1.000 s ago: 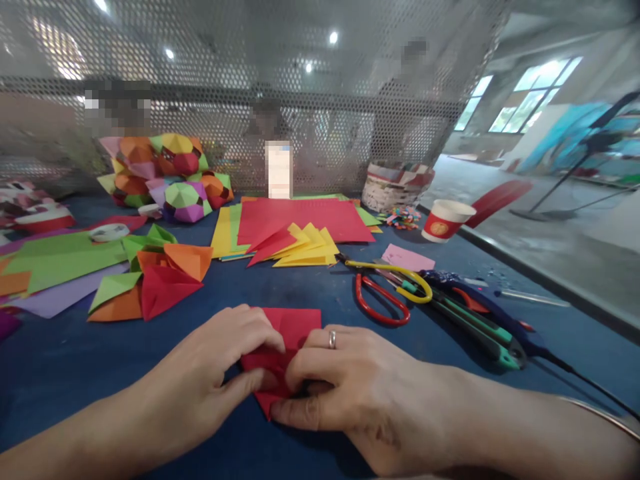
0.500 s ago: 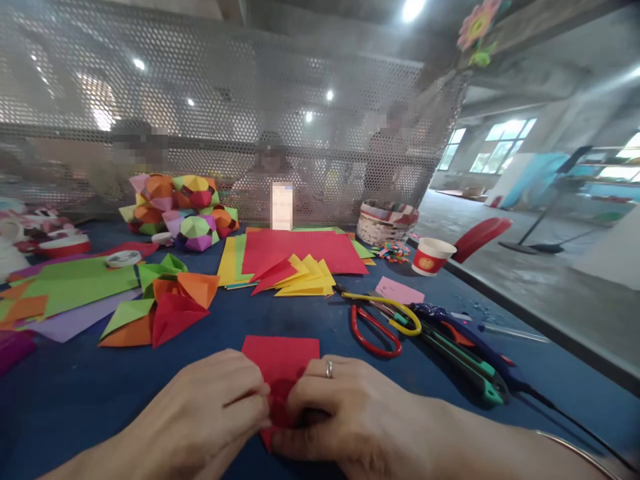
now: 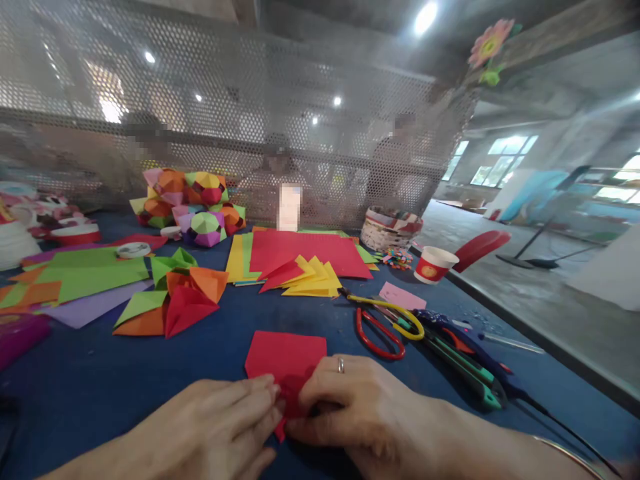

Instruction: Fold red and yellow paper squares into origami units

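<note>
A small sheet of red paper [image 3: 287,353] lies on the blue tabletop in front of me, its lower end narrowing to a point. My left hand [image 3: 235,417] rests on the paper's lower left side, fingers stretched out and close together. On the lower right, my right hand [image 3: 345,400], with a ring on one finger, has its fingers curled over the paper's edge and the thumb by the pointed end. Part of the paper is hidden beneath both hands.
Scissors [image 3: 383,333], a green utility knife [image 3: 465,367] and a dark-blue corded tool [image 3: 480,347] lie right. Folded yellow papers [image 3: 320,277] and a red sheet stack [image 3: 320,250] sit ahead. Folded pieces [image 3: 185,300] lie left; a paper cup [image 3: 434,264] stands near the right edge.
My left fingers have straightened from a curled grip and slid down along the paper. More of its left edge shows now. The right hand stays on the paper; the view has shifted slightly.
</note>
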`<action>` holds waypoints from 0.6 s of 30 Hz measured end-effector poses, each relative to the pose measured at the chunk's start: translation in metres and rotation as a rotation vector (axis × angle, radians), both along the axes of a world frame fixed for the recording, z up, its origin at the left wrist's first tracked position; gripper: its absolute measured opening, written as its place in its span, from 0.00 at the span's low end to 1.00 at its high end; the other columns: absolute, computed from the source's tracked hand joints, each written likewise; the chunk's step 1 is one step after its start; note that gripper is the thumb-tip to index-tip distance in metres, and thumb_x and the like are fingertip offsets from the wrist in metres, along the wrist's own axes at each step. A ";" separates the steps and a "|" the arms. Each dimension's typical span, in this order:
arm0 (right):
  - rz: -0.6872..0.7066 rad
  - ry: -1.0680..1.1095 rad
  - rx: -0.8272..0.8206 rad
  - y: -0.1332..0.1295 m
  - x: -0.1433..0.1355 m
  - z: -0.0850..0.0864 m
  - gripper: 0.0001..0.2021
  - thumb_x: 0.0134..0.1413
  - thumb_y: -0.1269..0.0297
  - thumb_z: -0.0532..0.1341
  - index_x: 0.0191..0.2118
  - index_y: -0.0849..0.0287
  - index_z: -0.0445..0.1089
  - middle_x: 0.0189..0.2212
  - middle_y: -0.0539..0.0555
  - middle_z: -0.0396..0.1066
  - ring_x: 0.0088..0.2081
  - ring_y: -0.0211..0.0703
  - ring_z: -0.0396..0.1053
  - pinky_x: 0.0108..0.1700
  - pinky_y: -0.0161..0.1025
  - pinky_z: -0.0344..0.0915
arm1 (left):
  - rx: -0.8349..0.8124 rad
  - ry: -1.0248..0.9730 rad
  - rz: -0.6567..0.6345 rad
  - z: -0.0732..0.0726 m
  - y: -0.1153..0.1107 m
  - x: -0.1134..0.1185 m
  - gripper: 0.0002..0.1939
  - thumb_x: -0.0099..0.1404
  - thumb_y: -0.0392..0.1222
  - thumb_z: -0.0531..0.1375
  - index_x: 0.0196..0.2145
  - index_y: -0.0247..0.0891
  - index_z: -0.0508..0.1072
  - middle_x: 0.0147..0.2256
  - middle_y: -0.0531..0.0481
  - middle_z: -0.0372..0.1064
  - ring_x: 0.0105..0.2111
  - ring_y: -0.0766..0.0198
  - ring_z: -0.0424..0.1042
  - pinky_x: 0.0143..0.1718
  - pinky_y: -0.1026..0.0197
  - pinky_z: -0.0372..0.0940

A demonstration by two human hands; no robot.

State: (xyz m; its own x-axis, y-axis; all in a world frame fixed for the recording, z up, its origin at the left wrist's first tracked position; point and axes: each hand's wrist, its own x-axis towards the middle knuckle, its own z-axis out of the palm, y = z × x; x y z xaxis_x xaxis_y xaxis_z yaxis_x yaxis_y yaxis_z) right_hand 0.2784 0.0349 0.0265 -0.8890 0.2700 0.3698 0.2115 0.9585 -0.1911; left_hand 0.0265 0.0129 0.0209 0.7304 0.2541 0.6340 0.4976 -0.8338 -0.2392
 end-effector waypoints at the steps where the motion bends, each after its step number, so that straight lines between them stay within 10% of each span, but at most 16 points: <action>1: 0.015 0.001 -0.004 0.000 0.000 0.000 0.18 0.60 0.76 0.56 0.51 0.61 0.77 0.42 0.55 0.78 0.42 0.41 0.74 0.45 0.39 0.68 | 0.001 -0.022 0.015 -0.002 -0.002 0.001 0.24 0.81 0.37 0.42 0.40 0.38 0.78 0.38 0.50 0.82 0.37 0.66 0.81 0.37 0.69 0.73; 18: -0.115 -0.073 -0.076 -0.001 -0.004 0.003 0.26 0.60 0.78 0.55 0.63 0.65 0.70 0.46 0.61 0.74 0.42 0.46 0.70 0.48 0.42 0.72 | -0.024 0.026 0.081 -0.028 -0.006 -0.010 0.16 0.77 0.43 0.52 0.48 0.42 0.79 0.42 0.50 0.82 0.41 0.63 0.80 0.43 0.66 0.73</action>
